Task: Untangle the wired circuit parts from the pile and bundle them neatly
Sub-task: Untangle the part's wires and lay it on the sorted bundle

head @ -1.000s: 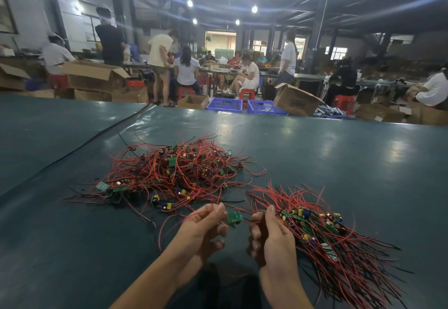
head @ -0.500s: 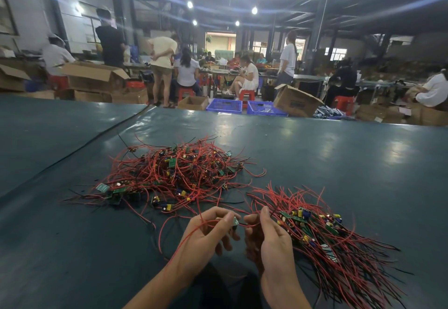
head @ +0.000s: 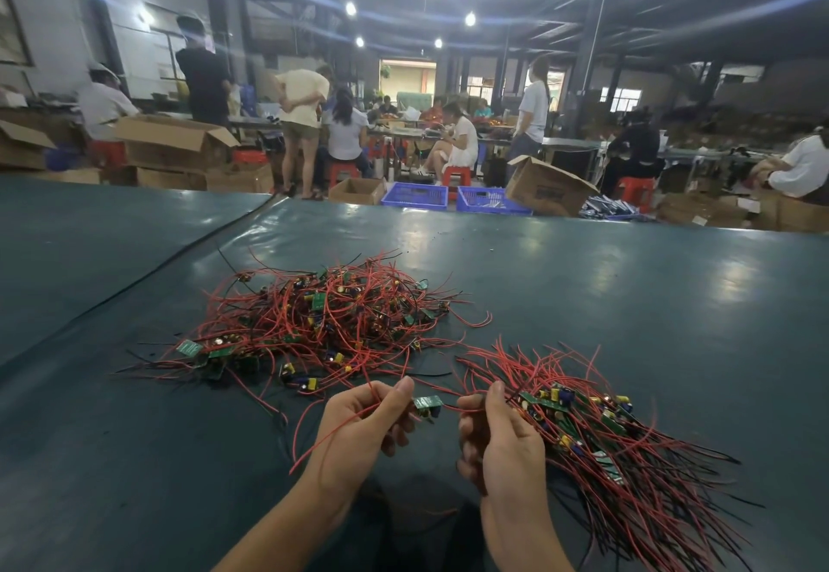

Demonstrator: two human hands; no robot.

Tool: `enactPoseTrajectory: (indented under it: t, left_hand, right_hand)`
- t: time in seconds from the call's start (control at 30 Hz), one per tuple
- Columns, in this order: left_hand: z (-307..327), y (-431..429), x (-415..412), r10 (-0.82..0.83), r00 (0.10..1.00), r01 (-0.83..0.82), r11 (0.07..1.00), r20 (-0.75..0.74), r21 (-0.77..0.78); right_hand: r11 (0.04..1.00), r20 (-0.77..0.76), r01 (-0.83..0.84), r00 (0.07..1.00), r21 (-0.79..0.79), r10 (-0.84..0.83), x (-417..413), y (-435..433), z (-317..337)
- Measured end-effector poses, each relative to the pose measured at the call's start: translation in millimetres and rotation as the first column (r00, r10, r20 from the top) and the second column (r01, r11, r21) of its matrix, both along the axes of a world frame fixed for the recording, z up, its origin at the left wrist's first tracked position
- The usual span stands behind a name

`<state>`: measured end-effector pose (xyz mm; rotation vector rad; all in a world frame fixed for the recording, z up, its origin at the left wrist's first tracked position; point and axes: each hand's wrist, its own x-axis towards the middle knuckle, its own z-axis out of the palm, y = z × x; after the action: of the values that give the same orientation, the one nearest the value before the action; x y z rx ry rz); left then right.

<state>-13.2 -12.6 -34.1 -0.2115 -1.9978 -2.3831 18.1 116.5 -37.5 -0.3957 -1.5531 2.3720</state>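
"What have your hands got?"

"My left hand (head: 363,428) is curled round a loop of red wire (head: 332,432), pinched between thumb and fingers. A small green circuit board (head: 428,403) sits just off those fingertips, on the near side of the pile (head: 323,320)."

"And the other hand?"

"My right hand (head: 498,441) grips the wires of the bundle (head: 605,437), thumb raised. The bundle lies to the right of the pile and nearer me, its boards gathered together and its leads fanning towards me."

"Where is the pile itself?"

"On the tabletop (head: 628,302), just beyond both hands. It's a tangle of red and black wires around many little boards."
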Motion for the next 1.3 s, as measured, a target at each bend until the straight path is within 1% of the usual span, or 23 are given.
enactPoseTrajectory:
  t: [0.1, 0.17, 0.23, 0.3, 0.37, 0.43, 0.47, 0.53, 0.6, 0.63, 0.7, 0.8, 0.9, 1.0, 1.1, 1.17, 1.2, 1.3]
  left_hand:
    - [-2, 0, 0, -0.037, 0.998, 0.036, 0.999, 0.049, 0.026]
    - [-3, -1, 2, -0.096, 0.994, 0.096, 0.995, 0.051, 0.005]
    - [-3, 0, 3, -0.142, 0.989, 0.144, 0.989, 0.039, -0.036]
    - [-3, 0, 4, -0.13, 0.991, 0.132, 0.989, 0.022, -0.064]
    - [-4, 1, 3, -0.075, 0.997, 0.076, 0.994, 0.013, -0.075]
    - [-4, 0, 2, -0.06, 0.998, 0.062, 0.996, 0.028, -0.058]
    - [-3, 0, 2, -0.087, 0.995, 0.089, 0.996, 0.054, -0.027]
    - [-2, 0, 3, -0.196, 0.973, 0.194, 0.981, 0.123, 0.028]
    - [-5, 0, 4, -0.29, 0.942, 0.294, 0.956, 0.168, 0.002]
    - [-6, 1, 4, -0.309, 0.936, 0.317, 0.948, 0.171, -0.02]
    - [-8, 2, 4, -0.291, 0.945, 0.298, 0.954, 0.147, -0.028]
    - [-10, 2, 1, -0.185, 0.977, 0.186, 0.983, 0.103, 0.001]
    - [-12, 2, 0, -0.122, 0.991, 0.126, 0.988, 0.046, -0.093]
    - [-16, 1, -2, -0.114, 0.993, 0.105, 0.97, -0.028, -0.22]
    - [-19, -1, -1, -0.149, 0.982, 0.099, 0.929, -0.115, -0.356]
    - [-18, 0, 1, -0.192, 0.972, 0.125, 0.91, -0.133, -0.395]
    - [-18, 0, 2, -0.207, 0.97, 0.142, 0.907, -0.126, -0.397]
    - [-16, 2, 5, -0.299, 0.949, 0.249, 0.907, -0.103, -0.338]
  right_hand:
    - [0.999, 0.0, 0.001, 1.0, 0.051, -0.001, 1, -2, -1]
    - [0.995, 0.02, 0.018, 1.0, 0.094, -0.02, 1, -2, -1]
    - [0.995, 0.03, 0.03, 0.999, 0.096, -0.033, 2, -2, 0]
    - [0.996, 0.025, 0.036, 0.999, 0.084, -0.038, 2, -1, 0]
    - [0.996, 0.019, 0.032, 0.999, 0.088, -0.033, 2, -1, 1]
    - [0.994, 0.011, 0.024, 1.0, 0.103, -0.026, 2, -1, 0]
    - [0.992, 0.008, 0.027, 1.0, 0.122, -0.028, 3, -2, 0]
    - [0.983, 0.0, 0.035, 0.999, 0.183, -0.036, 2, -3, -2]
    - [0.975, -0.013, 0.039, 0.999, 0.218, -0.037, 2, -3, -5]
    - [0.975, -0.017, 0.039, 0.999, 0.217, -0.036, 1, -3, -5]
    - [0.977, -0.017, 0.032, 0.999, 0.212, -0.029, 1, -3, -5]
    - [0.975, -0.001, -0.038, 0.999, 0.218, 0.039, 0, -6, -3]
    - [0.963, 0.034, -0.113, 0.994, 0.246, 0.108, 3, -12, -1]
    - [0.961, 0.066, -0.115, 0.993, 0.251, 0.102, 4, -12, 1]
    - [0.964, 0.091, -0.098, 0.993, 0.249, 0.078, 4, -10, 2]
    - [0.964, 0.081, -0.092, 0.994, 0.248, 0.074, 4, -9, 2]
    - [0.964, 0.07, -0.092, 0.995, 0.251, 0.076, 3, -9, 2]
    - [0.967, 0.051, -0.125, 0.992, 0.222, 0.117, 4, -9, 3]
